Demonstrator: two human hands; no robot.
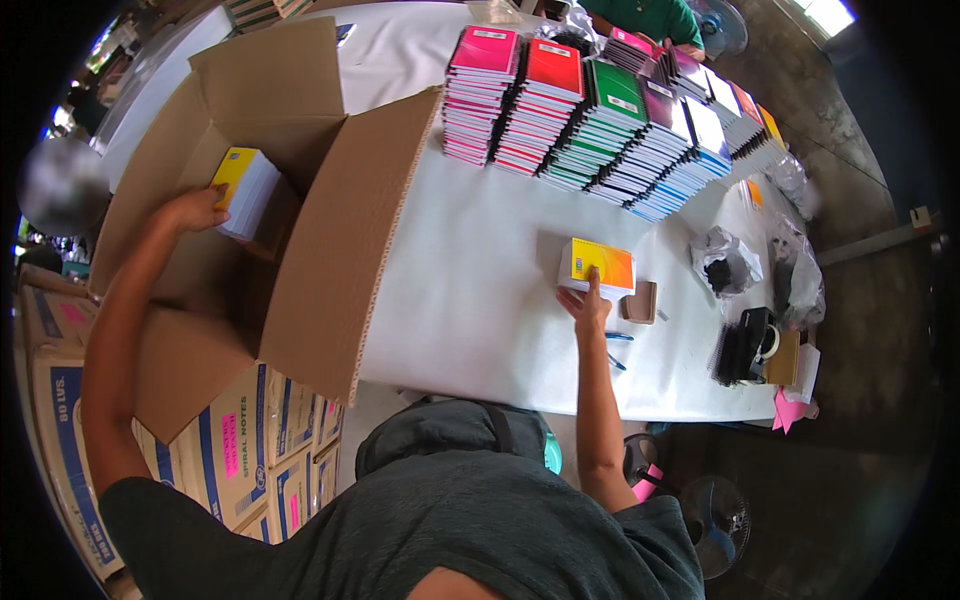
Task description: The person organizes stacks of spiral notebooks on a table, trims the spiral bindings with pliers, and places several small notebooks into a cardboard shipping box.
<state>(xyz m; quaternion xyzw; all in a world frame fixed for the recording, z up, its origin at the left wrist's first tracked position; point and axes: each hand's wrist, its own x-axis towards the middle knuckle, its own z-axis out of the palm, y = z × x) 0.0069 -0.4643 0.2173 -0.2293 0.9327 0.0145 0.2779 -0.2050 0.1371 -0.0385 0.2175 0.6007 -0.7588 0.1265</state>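
Inside the open cardboard box at the left, my left hand is closed on the near end of a stack of yellow-covered notebooks. The stack's white page edges face right. Over the white table, my right hand grips a smaller stack of yellow-and-orange spiral notebooks, thumb on top and fingers at the near left side. Whether that stack rests on the table I cannot tell. Just right of it sits a small brown cardboard piece, with blue pens closer to me.
Tall rows of spiral notebooks in pink, red, green and other colours stand at the table's far side. Plastic bags and a tape dispenser lie at the right. Packed cartons are piled below left. A person in green is across the table.
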